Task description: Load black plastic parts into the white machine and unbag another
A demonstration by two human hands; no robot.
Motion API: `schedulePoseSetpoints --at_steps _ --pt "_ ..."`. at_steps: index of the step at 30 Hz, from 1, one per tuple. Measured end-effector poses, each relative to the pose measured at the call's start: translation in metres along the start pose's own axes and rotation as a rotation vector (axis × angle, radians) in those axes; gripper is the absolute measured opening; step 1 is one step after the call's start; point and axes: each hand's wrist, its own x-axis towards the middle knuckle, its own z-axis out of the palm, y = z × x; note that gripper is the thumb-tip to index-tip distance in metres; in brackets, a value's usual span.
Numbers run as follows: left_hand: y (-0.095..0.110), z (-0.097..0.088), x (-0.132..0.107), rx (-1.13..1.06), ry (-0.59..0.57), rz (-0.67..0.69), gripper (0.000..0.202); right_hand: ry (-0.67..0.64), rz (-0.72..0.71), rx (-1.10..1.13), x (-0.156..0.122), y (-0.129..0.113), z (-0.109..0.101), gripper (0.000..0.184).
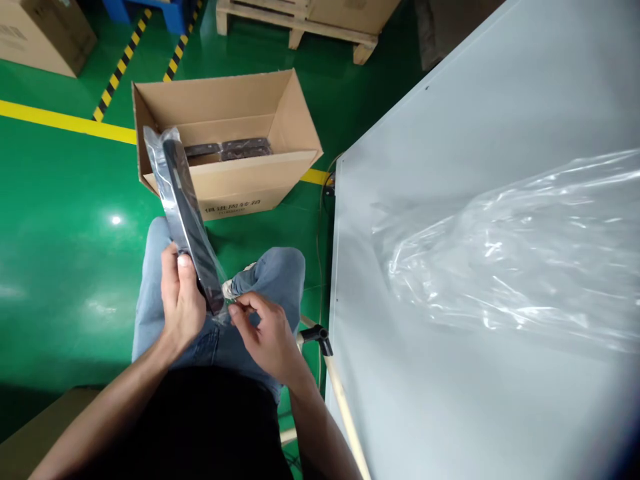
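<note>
Black and glossy, a long bar [193,223] slants nearer than the open carton [250,188], its far end overlapping the carton's left side in view; the left hand [184,297] grips its lower part, thumb on top, while the right hand's [270,333] fingers pinch its clear sleeve [161,167] at the near end. The bar looks slim and straight, film wrinkling loosely around it. Similar dark bars [245,148] lie inside the carton; right of it, a grey surface [450,393] carries crumpled plastic [520,253].
</note>
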Motion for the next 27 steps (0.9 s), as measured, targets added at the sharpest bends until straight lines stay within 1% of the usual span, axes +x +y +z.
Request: schedulePoseSetpoints --at_steps 3,5,8,11,14,17,21,24,27 --pt "0.004 -0.001 0.0 -0.012 0.037 -0.01 0.053 -0.069 -0.036 -0.034 0.002 -0.001 -0.01 0.021" --pt "0.007 -0.001 -0.002 -0.049 0.078 0.037 0.05 -0.093 -0.065 -0.063 0.003 -0.003 -0.014 0.02" --pt "0.012 0.0 -0.005 -0.136 0.105 0.146 0.047 -0.101 -0.102 -0.077 0.006 -0.005 -0.02 0.018" --pt "0.015 0.002 -0.004 -0.188 0.133 0.237 0.047 -0.129 -0.126 -0.056 0.01 -0.007 -0.025 0.017" --pt "0.018 0.003 -0.002 -0.203 0.158 0.289 0.048 -0.161 -0.145 -0.044 0.012 -0.011 -0.03 0.015" --pt "0.019 0.004 -0.001 -0.172 0.177 0.307 0.046 -0.141 -0.134 -0.051 0.014 -0.014 -0.032 0.014" --pt "0.019 0.008 0.001 -0.096 0.258 0.325 0.044 -0.054 -0.061 -0.024 0.012 -0.013 -0.025 0.014" --pt "0.016 0.011 0.001 -0.071 0.357 0.331 0.044 0.014 -0.02 0.006 0.007 -0.009 -0.012 0.013" --pt "0.009 0.014 -0.002 -0.067 0.389 0.343 0.046 0.045 -0.007 0.003 0.002 -0.006 0.003 0.017"
